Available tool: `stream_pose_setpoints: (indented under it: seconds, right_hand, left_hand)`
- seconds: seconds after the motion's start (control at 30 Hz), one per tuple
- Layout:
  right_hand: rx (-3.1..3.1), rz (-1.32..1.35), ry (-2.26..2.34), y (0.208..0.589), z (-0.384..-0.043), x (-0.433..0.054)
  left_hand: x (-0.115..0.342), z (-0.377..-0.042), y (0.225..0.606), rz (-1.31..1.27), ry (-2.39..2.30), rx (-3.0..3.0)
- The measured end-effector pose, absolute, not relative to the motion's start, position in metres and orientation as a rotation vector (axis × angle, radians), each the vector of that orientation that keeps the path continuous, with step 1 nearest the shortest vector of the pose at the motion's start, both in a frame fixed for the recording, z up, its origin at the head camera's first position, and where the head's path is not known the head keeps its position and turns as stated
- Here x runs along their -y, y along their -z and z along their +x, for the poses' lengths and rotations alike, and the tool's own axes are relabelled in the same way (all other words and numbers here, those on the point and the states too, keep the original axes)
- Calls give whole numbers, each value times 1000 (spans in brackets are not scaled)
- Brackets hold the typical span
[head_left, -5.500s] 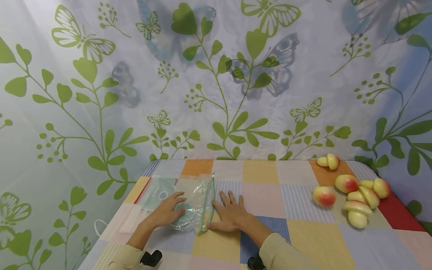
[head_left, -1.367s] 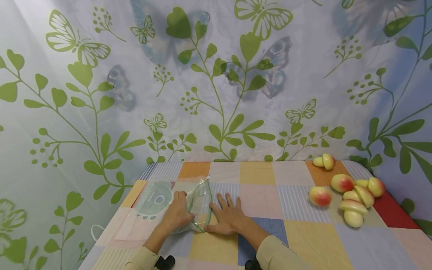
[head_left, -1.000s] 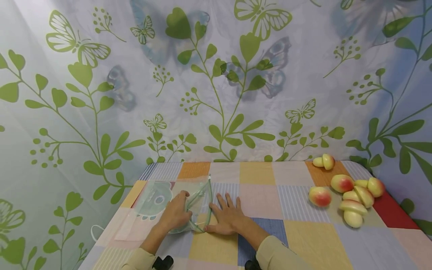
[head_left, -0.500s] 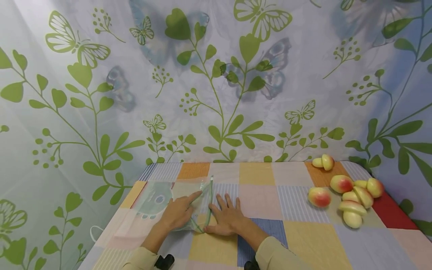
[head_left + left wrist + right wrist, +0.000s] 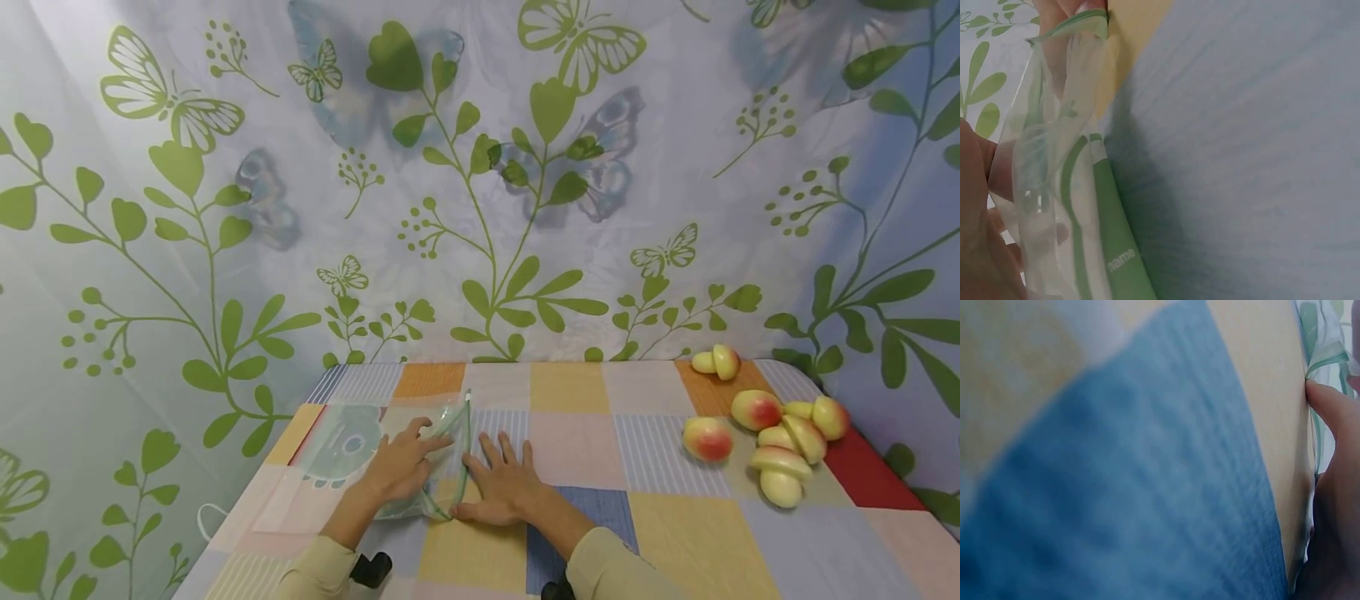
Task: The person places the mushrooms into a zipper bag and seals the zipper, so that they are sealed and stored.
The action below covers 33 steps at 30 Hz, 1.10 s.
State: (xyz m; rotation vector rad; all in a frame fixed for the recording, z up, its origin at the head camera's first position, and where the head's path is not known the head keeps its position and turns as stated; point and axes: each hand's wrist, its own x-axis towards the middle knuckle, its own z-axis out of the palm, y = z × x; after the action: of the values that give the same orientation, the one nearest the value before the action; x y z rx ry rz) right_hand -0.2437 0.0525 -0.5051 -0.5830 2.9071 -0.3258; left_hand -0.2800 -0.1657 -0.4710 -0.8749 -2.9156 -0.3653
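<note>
Left hand (image 5: 401, 467) over the clear bag (image 5: 348, 442), fingers loosely spread, no grip visible, touching film. Right hand (image 5: 504, 490) apart from it, spread flat on the patchwork cloth (image 5: 667, 542), thumb at the bag's near corner.

Left to right: bag body lies flat, stretching left from its mouth; far-left end hard to make out against film. Green rim (image 5: 466, 467) stands between the hands, long axis running away from the person. Two strips part there, meeting at the ends; left fingers reach across the nearer one, right hand just beside the other. Well right: yellow-and-red pieces (image 5: 708, 439), loosely clustered.
</note>
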Motion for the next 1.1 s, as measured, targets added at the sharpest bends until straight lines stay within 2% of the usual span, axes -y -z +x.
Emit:
stream_pose_setpoints:
  seconds: [0.23,0.7,1.1]
  right_hand:
    - [-2913,-573,308,516,-250,-54]
    - [-2919,-594,349,520,-251,-54]
    - [-2929,-603,357,521,-252,-54]
  left_hand:
    - [166,-282,470,-898,369,2930]
    - [167,-284,475,-808,671,2951]
    - [166,-277,474,-817,657,2920]
